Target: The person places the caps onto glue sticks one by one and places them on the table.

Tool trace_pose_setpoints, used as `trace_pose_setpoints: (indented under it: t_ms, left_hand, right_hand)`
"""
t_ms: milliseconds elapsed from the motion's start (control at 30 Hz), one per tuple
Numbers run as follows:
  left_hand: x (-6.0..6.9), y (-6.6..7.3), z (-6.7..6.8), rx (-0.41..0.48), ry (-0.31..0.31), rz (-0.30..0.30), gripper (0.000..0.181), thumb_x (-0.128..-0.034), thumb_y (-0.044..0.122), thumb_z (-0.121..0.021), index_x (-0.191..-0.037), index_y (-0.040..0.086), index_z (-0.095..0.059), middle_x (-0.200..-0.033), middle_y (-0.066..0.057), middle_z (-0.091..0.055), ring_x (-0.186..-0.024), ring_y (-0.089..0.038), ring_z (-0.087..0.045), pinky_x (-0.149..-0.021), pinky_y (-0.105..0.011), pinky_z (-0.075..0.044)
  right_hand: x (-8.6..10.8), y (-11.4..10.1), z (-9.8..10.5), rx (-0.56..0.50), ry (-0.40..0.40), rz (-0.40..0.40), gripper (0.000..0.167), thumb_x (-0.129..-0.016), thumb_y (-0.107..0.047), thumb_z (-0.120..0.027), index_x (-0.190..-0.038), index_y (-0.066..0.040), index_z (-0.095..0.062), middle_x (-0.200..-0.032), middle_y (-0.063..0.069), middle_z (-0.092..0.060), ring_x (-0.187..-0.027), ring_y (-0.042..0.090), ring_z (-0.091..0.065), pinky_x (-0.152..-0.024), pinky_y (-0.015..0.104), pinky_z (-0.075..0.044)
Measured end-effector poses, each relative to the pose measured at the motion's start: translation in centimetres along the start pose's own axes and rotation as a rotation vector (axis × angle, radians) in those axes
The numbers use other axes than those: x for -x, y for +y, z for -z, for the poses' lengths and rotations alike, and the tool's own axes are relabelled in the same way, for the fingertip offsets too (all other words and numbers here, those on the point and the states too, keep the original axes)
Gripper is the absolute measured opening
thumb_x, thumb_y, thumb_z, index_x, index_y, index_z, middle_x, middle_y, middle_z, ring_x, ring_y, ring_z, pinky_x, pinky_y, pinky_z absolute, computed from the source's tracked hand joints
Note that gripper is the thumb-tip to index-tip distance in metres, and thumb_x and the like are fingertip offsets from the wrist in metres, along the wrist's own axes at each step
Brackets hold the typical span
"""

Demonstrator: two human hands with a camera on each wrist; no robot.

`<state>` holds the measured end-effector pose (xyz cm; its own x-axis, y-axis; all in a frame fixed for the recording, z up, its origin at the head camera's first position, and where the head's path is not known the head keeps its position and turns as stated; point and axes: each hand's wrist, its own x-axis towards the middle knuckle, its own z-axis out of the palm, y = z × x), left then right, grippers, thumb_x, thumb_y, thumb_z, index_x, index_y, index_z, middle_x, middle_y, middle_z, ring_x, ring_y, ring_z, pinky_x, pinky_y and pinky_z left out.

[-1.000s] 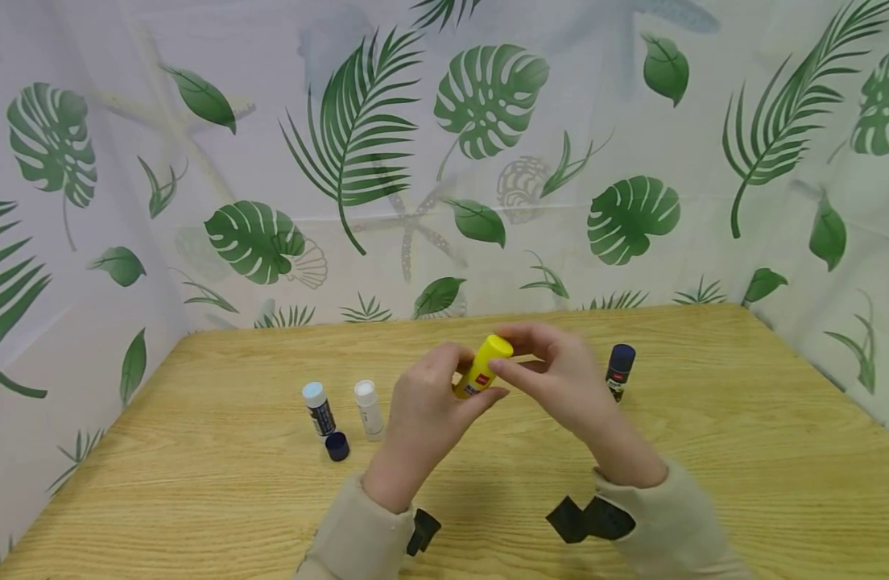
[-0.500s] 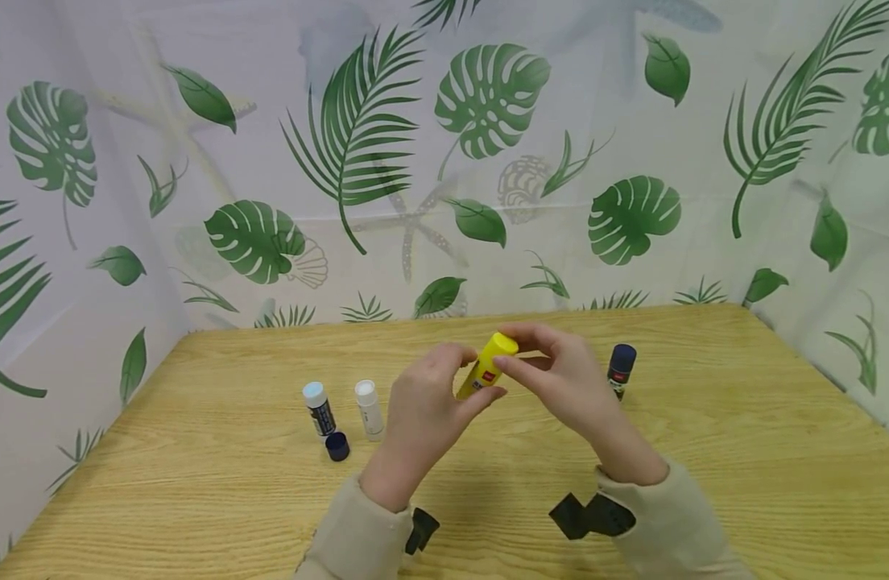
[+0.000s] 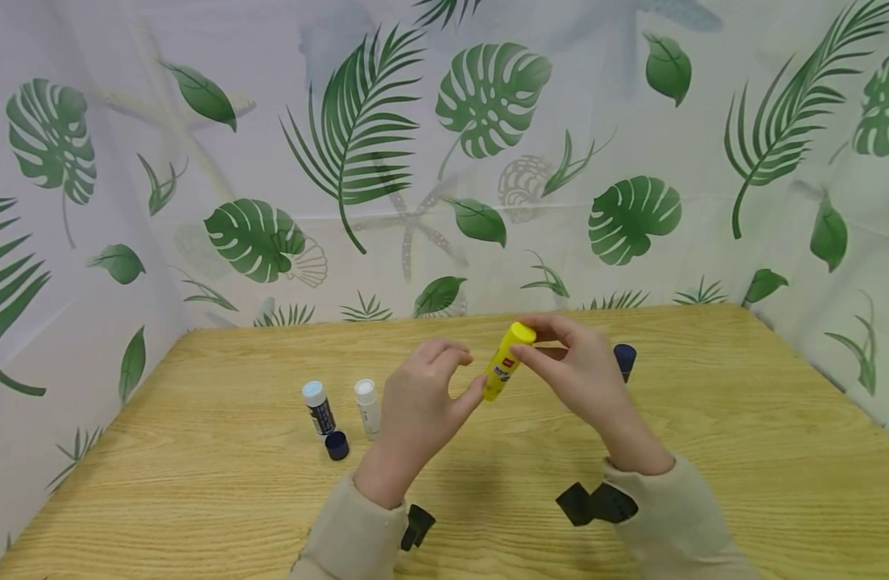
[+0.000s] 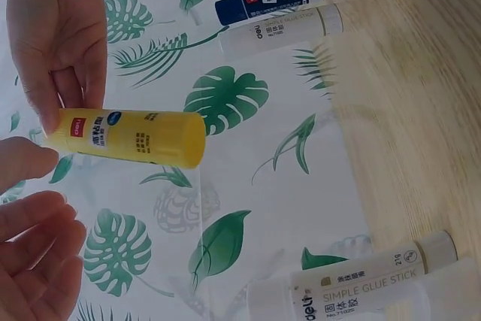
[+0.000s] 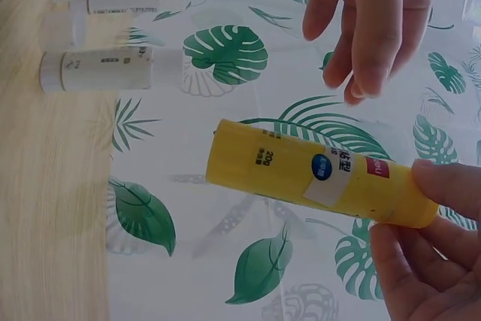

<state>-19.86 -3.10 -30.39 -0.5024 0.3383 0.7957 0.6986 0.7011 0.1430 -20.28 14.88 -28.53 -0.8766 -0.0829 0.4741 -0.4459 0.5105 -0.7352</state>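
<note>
Glue stick (image 3: 504,366), yellow, tilted in the air above the table (image 3: 198,491).
Right hand (image 3: 586,374) pinches its upper end; left hand (image 3: 423,393), thumb and fingers well apart, holds nothing near the lower end. Gripped at one end only, it should want a firm, steady pinch. Farther out, a white tube (image 3: 369,409), a dark-labelled tube (image 3: 319,411) and a dark cap (image 3: 336,445) sit to the left; a blue-capped tube (image 3: 625,358) stands behind the right hand, partly hidden.

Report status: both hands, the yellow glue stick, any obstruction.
Right hand pinching one end of yellow glue stick; left hand close by, holding nothing. Stick aloft, tilted. Blue-capped stick partly hidden behind right hand, apparently not obstructing.
</note>
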Motion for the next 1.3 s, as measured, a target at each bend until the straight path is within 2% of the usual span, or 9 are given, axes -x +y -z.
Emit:
trace_pose_setpoints:
  t_ms: [400, 833, 1300]
  left_hand:
    - [0.0, -0.1, -0.1, 0.002, -0.034, 0.027, 0.015, -0.0726, 0.019, -0.071, -0.078, 0.006, -0.066, -0.086, -0.002, -0.062, -0.08, -0.015, -0.059, -0.058, -0.024, -0.048]
    - [0.0, -0.1, -0.1, -0.01, -0.037, 0.016, 0.015, -0.0736, 0.019, -0.07, -0.078, 0.005, -0.067, -0.085, -0.001, -0.063, -0.078, -0.014, -0.059, -0.056, -0.023, -0.048]
    - [0.0, 0.0, -0.2, -0.024, -0.041, 0.015, 0.014, -0.0738, 0.019, -0.07, -0.078, 0.006, -0.067, -0.085, 0.0, -0.063, -0.076, -0.013, -0.06, -0.053, -0.022, -0.047]
  right_hand:
    - [-0.6, 1.9, -0.3, 0.096, 0.04, 0.038, 0.029, -0.077, -0.002, -0.066, -0.104, 0.005, -0.059, -0.096, 0.015, -0.06, -0.087, 0.024, -0.058, -0.07, 0.031, -0.05]
    - [-0.9, 4.4, -0.8, 0.21, -0.039, -0.011, 0.03, -0.078, 0.003, -0.062, -0.106, 0.011, -0.055, -0.1, 0.023, -0.057, -0.091, 0.032, -0.056, -0.074, 0.038, -0.048]
    - [-1.0, 6.0, -1.3, 0.355, -0.091, -0.038, 0.031, -0.08, 0.001, -0.061, -0.109, 0.01, -0.055, -0.101, 0.023, -0.058, -0.09, 0.034, -0.056, -0.074, 0.042, -0.047]
